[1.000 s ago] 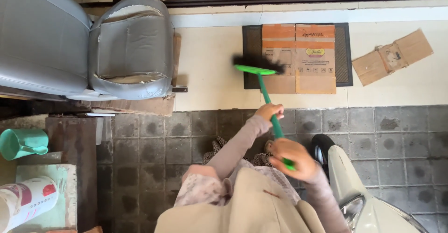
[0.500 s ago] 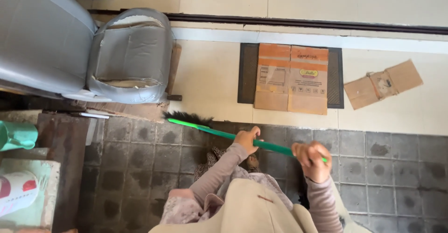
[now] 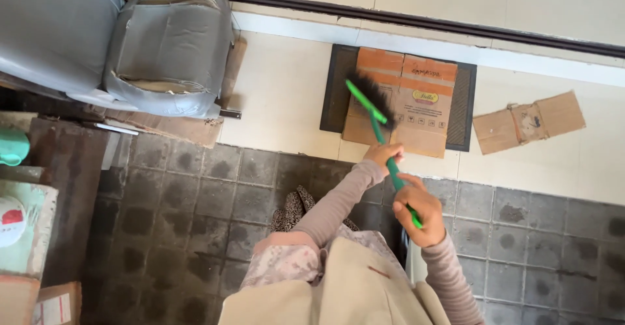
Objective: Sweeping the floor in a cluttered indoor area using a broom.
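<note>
Broom [image 3: 376, 122] has swung back up from the grey pavers, so its black bristles now sit over the flattened cardboard box [image 3: 409, 100] on the doormat [image 3: 463, 103]. Left hand [image 3: 383, 154] and right hand [image 3: 420, 214] both clamp the green handle, mid-sweep; the return stroke probably needs a firm pull.

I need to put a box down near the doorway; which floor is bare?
Bare cream tile lies between the grey seat and the dark mat. Crowded: flattened carton covers the mat, cardboard scrap to its right, broom sweeping over it.
</note>
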